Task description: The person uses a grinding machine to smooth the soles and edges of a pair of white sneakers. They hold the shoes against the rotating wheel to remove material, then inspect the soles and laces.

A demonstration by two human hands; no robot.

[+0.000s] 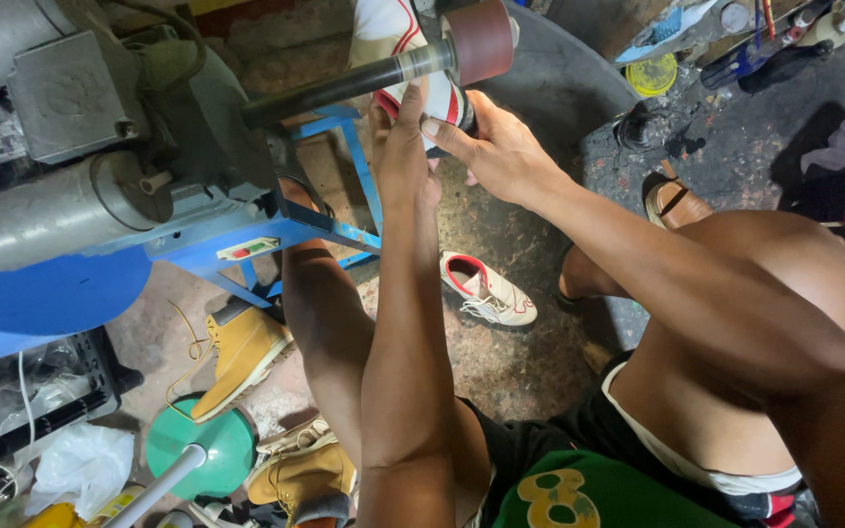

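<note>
At the top middle, the left hand [400, 156] and right hand [497, 152] wrap their fingers [439, 128] tightly around a white shoe [390, 34] pressed against the red sanding drum [481, 39].

Sanding drum [481, 39] and shaft [344, 86] block twelve o'clock; the grinder body [100, 166] crowds ten; floor [501, 352] at six seems open.

The shoe [388, 34] held at the machine is white with red stripes, and it meets a brick-red sanding drum [481, 41] on a black shaft [344, 86]. The machine's frame [276, 240] is bright blue, its motor housing [41, 210] grey. A second sneaker [488, 290] on the floor is white with red lining. Two boots [242, 354] are tan-yellow (laces yellow too). The shorts [579, 484] are green with a yellow numeral, and the round stand base [202, 452] is teal.
</note>
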